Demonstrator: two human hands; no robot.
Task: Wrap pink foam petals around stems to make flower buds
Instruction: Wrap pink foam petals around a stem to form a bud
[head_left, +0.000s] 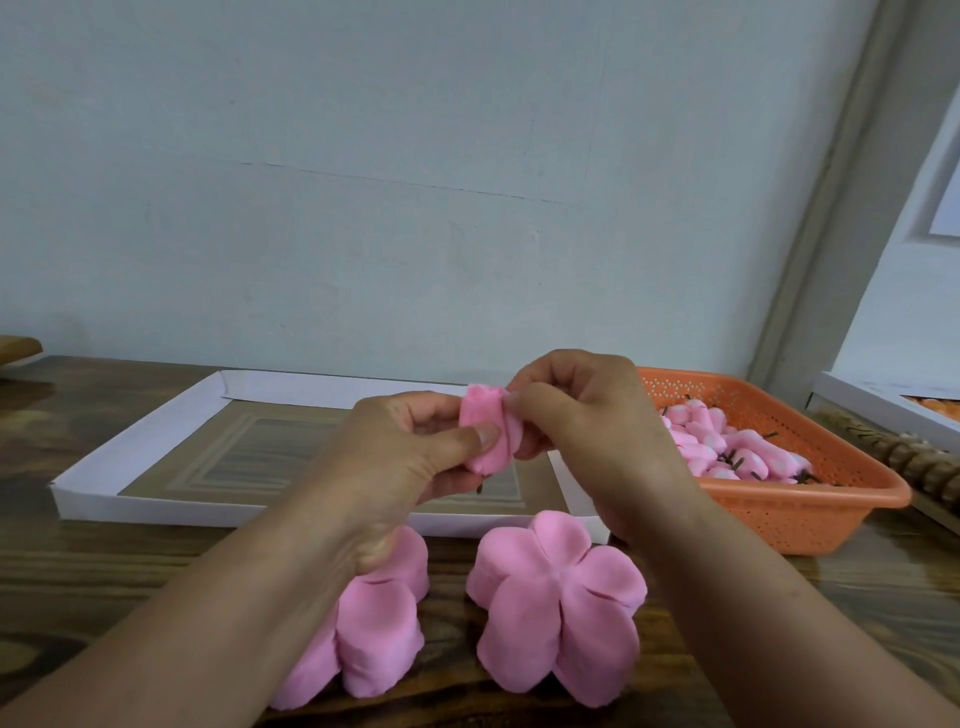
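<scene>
Both hands hold one half-rolled pink foam petal (485, 436) in a shared grip above the bench (130, 566). The left hand (405, 457) curls around the roll's lower part, thumb pressed flat across its front; the right hand (576, 415) pinches the roll's upper right edge with curled fingertips. The roll stands nearly upright, its long axis running from the open frilled top down to a dark stem tip (480, 488) that pokes out just below the left thumb. The loose edge lies on the right-hand side, so the right hand seems the one placed to fold it further round while the left steadies the stem. Below the grip, nearer the person, two stacks of flat five-lobed pink petals (561, 608) rest on the bench, one partly hidden under the left wrist. Behind the grip lies a shallow white tray (140, 452). To the right of the grip, an orange perforated basket (810, 514) holds a heap of finished pink buds (727, 452) with dark stems showing. The bud in hand looks partly wrapped, not yet closed.
</scene>
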